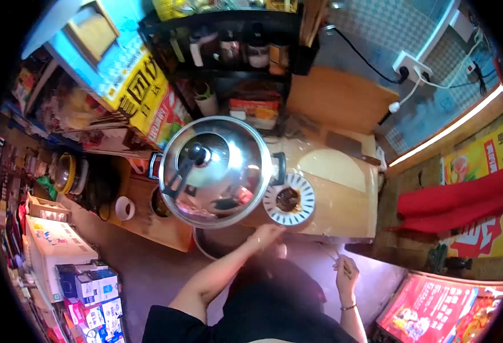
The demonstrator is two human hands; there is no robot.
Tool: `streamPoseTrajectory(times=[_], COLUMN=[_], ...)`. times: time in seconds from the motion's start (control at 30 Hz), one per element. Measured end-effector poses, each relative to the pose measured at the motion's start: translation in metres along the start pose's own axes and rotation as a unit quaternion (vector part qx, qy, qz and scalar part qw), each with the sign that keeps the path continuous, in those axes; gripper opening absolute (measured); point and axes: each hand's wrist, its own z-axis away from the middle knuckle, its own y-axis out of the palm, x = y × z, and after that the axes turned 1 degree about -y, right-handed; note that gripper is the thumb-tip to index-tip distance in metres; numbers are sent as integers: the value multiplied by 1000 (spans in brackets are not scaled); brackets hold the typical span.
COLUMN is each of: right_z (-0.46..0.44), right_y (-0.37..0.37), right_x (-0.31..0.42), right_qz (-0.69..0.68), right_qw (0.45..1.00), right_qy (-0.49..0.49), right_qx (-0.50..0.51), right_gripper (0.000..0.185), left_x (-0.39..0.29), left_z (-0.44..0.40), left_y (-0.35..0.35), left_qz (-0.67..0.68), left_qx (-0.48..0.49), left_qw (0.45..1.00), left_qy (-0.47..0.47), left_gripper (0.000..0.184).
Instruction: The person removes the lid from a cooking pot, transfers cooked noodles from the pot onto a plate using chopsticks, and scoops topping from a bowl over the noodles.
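My left hand [267, 235] is at the counter's front edge, just below a white plate with dark stripes [307, 200]. Its fingers are blurred, and whether they touch the plate I cannot make out. Dark brown sauce or food [288, 199] lies in the plate's middle. My right hand [347, 271] is lower and to the right, fingers closed around thin sticks [327, 250] that look like chopsticks. A large steel pot with a shiny lid [228, 183] stands left of the plate, its black side handle close to the plate's rim.
A wooden counter [343, 214] carries a round pale board [331, 169]. Behind stands a black shelf [234, 74] with bottles. A white cup [124, 208] is at the left. Stacked boxes [94, 286] stand lower left, a red cloth [457, 200] hangs at the right.
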Motion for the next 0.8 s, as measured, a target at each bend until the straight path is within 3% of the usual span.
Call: streamPoseTrajectory(times=[0.03, 0.07, 0.13, 0.2, 0.27, 0.33, 0.4, 0.53, 0.6, 0.73, 0.8], right_z=[-4, -6, -8, -9, -11, -15, -17, -16, -14, 0, 9], right_y=[9, 16, 30, 41, 52, 60, 69, 107, 131, 168, 172], right_x=[6, 12, 29, 50, 52, 63, 93, 123, 133, 130, 135], right_qz=[-7, -11, -22, -70, -85, -55, -63, -191, -191, -132, -86], right_qw=[1000, 1000, 999, 994, 993, 988, 985, 958, 940, 928, 905], right_qy=[-7, -12, -29, -23, -24, -68, -72, -10, -63, -154, -279], right_qx=[8, 14, 36, 78, 82, 125, 144, 213, 276, 312, 310], right_gripper=[14, 14, 13, 12, 17, 18, 19, 19, 19, 18, 18], left_x=[-23, -45, -88, -107, -115, -93, -80, -63, -59, -57, -59], left_z=[31, 65, 115, 140, 151, 141, 131, 113, 108, 106, 106], left_y=[-15, -29, -77, -134, -174, -201, -212, -211, -213, -209, -209], left_qz=[-100, -196, -240, -338, -412, -458, -479, -459, -466, -461, -460], left_qx=[-95, -181, -313, -447, -538, -556, -508, -539, -554, -571, -573], left_qw=[976, 908, 816, 693, 658, 652, 693, 680, 664, 653, 653], left_qy=[166, 324, 422, 454, 328, 238, 181, 191, 186, 189, 184], left_gripper=[29, 28, 20, 27, 37, 44, 46, 44, 43, 44, 43])
